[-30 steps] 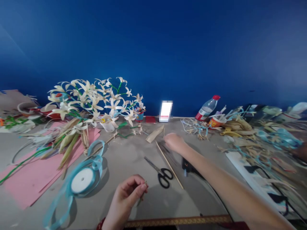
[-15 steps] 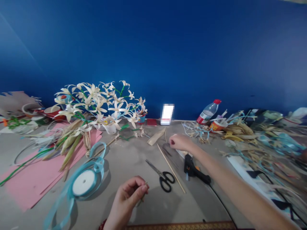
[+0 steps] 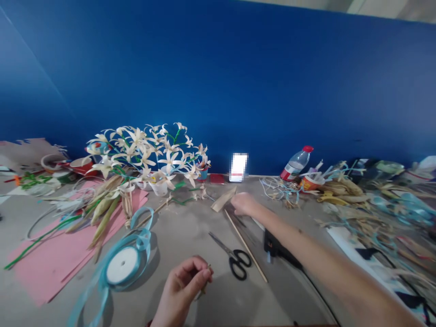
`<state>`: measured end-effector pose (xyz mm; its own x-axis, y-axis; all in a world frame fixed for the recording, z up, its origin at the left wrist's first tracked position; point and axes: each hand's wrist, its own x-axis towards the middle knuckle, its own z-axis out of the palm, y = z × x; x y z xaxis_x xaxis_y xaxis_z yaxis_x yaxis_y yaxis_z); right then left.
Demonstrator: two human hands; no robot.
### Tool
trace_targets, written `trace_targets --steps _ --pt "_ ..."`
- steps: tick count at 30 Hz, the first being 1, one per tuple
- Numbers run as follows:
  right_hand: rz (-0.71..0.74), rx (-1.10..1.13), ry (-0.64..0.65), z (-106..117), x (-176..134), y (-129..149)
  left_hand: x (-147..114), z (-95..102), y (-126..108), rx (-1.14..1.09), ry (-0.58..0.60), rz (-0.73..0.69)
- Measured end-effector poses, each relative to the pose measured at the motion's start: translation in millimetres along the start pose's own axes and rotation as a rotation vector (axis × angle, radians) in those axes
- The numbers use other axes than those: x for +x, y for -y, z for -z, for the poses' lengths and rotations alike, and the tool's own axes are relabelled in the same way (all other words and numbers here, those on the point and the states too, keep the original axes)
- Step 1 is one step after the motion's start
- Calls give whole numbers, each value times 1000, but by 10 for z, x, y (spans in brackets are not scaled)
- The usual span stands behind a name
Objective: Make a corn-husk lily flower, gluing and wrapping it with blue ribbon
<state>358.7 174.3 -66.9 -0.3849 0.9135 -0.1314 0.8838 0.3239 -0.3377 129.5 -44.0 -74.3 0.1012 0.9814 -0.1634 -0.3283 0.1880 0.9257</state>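
Close to the front edge, my left hand (image 3: 184,286) pinches a small, thin greenish-brown piece (image 3: 203,290) between thumb and fingers; its kind is unclear. My right hand (image 3: 242,204) reaches far across the table, back of the hand up and fingers bent downward. Its fingertips are hidden, so whether it grips anything cannot be seen. Just left of it lies a pale dried husk strip (image 3: 223,200). Black-handled scissors (image 3: 235,259) and a thin wooden stick (image 3: 247,247) lie between my hands. Under my right forearm, a black glue gun (image 3: 277,249) is partly covered.
On the left are a blue ribbon spool (image 3: 123,265), pink sheets (image 3: 37,272) and husk bundles (image 3: 105,222). White flowers (image 3: 146,154) stand behind them. A lit phone (image 3: 239,168) leans on the blue wall. A bottle (image 3: 296,163) and piled husks (image 3: 344,188) occupy the right.
My right hand has shifted left toward the husk strip, and its forearm now covers more of the glue gun. My left hand keeps its pinch. The view has tilted slightly.
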Motion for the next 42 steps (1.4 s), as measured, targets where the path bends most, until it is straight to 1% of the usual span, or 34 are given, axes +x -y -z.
trace_targets --steps 4,7,10,14,18,22,25,28,31,33,37,39,42 --pt "-47 22 78 171 58 -137 -17 -27 -32 -20 -35 2" --pt "-88 90 84 304 27 -248 -12 -46 -42 -40 -36 -2" --pt "-138 202 35 403 -34 -327 12 -31 -28 -46 -25 -9" --pt "-176 366 -98 528 -156 -376 34 18 -10 -20 20 -2" --pt "-133 503 -166 696 -334 -371 21 31 -14 -22 11 5" --pt "-72 554 -135 888 -450 -313 17 1 -13 -32 18 12" --pt "-54 554 -90 1039 -430 -246 20 -28 -6 -32 32 15" --pt "-67 565 -81 1214 -355 -190 7 -55 -9 -40 25 15" --pt "-93 590 -129 1369 -284 -160 -15 -71 -19 -61 -35 -15" --pt "-112 598 -171 1430 -242 -149 -23 -71 -19 -71 -68 -33" --pt "-147 596 -235 1555 -164 -133 -11 -56 6 -88 -70 -46" --pt "-155 595 -268 1708 -173 -117 1 -42 19 -97 -62 -49" --pt "-130 676 -389 1983 -350 -30 17 -7 22 -89 -56 -59"
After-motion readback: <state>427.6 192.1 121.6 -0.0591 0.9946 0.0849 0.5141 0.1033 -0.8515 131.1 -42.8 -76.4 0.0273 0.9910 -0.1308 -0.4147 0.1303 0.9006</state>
